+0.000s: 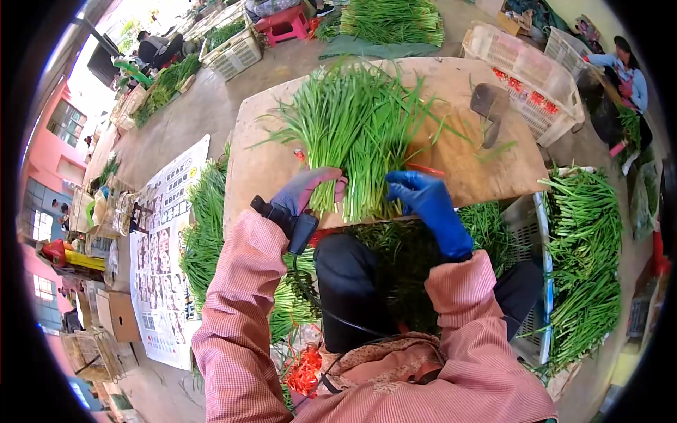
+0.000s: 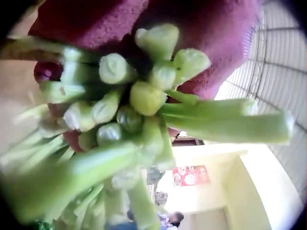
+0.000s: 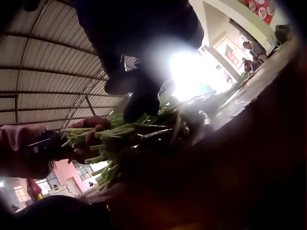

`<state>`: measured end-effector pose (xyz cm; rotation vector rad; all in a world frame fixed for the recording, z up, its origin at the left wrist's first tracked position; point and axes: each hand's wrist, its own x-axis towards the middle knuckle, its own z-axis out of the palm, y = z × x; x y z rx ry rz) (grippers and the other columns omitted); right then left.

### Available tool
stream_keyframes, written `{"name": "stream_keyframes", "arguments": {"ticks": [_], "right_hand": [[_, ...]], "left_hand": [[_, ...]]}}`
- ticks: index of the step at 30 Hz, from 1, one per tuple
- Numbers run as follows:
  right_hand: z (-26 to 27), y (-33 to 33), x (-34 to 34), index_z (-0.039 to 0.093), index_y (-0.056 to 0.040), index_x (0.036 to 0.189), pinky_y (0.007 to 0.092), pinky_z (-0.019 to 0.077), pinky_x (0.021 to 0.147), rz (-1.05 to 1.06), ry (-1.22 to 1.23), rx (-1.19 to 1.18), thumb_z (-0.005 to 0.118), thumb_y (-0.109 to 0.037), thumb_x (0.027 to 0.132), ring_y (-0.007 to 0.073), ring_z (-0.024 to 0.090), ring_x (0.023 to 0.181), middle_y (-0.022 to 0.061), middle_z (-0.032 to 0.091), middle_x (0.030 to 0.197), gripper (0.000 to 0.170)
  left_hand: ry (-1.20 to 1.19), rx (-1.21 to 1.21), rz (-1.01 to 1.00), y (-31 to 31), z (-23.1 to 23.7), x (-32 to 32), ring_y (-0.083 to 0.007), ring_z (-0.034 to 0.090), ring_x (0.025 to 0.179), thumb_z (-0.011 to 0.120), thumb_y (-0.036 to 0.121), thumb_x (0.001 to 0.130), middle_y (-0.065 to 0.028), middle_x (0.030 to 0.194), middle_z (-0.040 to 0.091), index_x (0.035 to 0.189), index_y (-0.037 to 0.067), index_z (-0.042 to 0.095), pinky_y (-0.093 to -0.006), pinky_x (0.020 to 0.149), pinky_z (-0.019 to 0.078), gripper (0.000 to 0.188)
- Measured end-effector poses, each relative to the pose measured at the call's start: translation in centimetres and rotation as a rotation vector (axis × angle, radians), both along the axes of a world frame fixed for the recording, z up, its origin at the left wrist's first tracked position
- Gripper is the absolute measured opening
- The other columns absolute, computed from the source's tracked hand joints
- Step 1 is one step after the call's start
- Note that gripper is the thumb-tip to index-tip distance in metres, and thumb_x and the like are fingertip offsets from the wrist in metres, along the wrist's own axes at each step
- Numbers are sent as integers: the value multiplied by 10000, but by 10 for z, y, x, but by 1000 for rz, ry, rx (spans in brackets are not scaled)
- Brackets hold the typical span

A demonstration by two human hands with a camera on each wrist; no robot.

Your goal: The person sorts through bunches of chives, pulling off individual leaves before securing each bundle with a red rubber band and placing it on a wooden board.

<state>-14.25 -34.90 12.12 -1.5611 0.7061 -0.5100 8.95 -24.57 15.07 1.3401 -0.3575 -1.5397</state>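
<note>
**Take the Firm Ends**

Our purple-gloved left hand [image 1: 308, 189] grips long, thin green stalks [image 1: 352, 134] near their pale cut ends; our blue-gloved right hand's [image 1: 431, 208] hold we cannot tell. Ahead of both on the brown wooden worktop [image 1: 261, 169], they seem light, bendy, easily bruised.

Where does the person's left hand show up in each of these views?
Head view: left hand just left of centre, gripping green stalks.
Left wrist view: across the top, behind the stalks.
Right wrist view: left side, slightly below mid-height.
Shared landmark: the cut ends of those stalks.
</note>
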Motion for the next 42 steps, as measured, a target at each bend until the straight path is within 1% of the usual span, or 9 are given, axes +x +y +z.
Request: {"name": "stream_keyframes", "arguments": {"ticks": [6,14,20,24,32,36,37,40,42], "right_hand": [[-1,-21,60,518,83,1165,230,457,541,-50,26,-151,690,-207,788,73,573,617,75,648,830,506],[1,-16,72,674,-29,809,258,408,458,25,-173,-66,605,-205,845,101,554,492,48,603,580,192],[39,22,27,678,-16,808,192,359,373,128,-245,213,571,-140,869,68,528,439,43,620,589,175],[71,35,-19,671,-5,822,186,356,370,4,-288,234,577,-130,859,63,512,415,66,631,607,161],[-17,49,-102,668,-24,966,203,411,438,-18,-66,160,519,-226,917,65,526,463,55,648,643,256],[-36,64,-106,662,-27,1000,202,423,466,-18,-32,247,505,-236,925,69,542,497,52,646,639,273],[-36,65,-105,657,-20,1006,202,425,467,3,-45,233,496,-213,927,71,550,513,53,651,654,264],[-54,70,-105,649,-21,1027,209,434,470,-58,19,220,502,-194,914,70,553,518,57,654,660,253],[-62,67,-110,665,-10,924,236,450,477,-92,112,176,548,-225,881,100,558,496,75,646,636,249]], "left_hand": [[-133,-139,-66,-1,-8,9,-216,618,664,657,47,780,-117,819,601,1009,-25,541,-361,571,548,267],[-353,-90,-109,-20,-18,-2,-175,598,640,685,96,782,-93,798,613,1007,7,549,-338,510,516,278],[-1027,-151,-130,-29,-35,-12,-147,605,583,695,157,719,-80,711,632,934,-34,598,-262,525,482,304],[-843,99,-204,-33,-22,-14,-130,592,568,715,192,714,-88,763,646,900,-20,598,-265,524,485,306],[-246,-158,-96,-18,16,-11,-182,595,579,689,92,767,-112,741,618,945,-17,575,-321,490,490,238],[-148,-159,-95,-20,25,-27,-194,613,686,732,211,747,-122,871,621,1063,-45,548,-301,571,501,446],[-792,-45,-25,-24,14,-24,-195,612,759,753,375,697,-114,895,626,1123,-21,537,-279,665,486,621],[-1126,277,-342,-32,25,-19,-203,597,835,741,485,655,-121,945,621,1159,-43,518,-277,730,465,764],[-953,185,-398,-23,39,-21,-239,592,897,709,491,685,-164,1009,607,1188,-97,475,-298,772,464,809]]}}
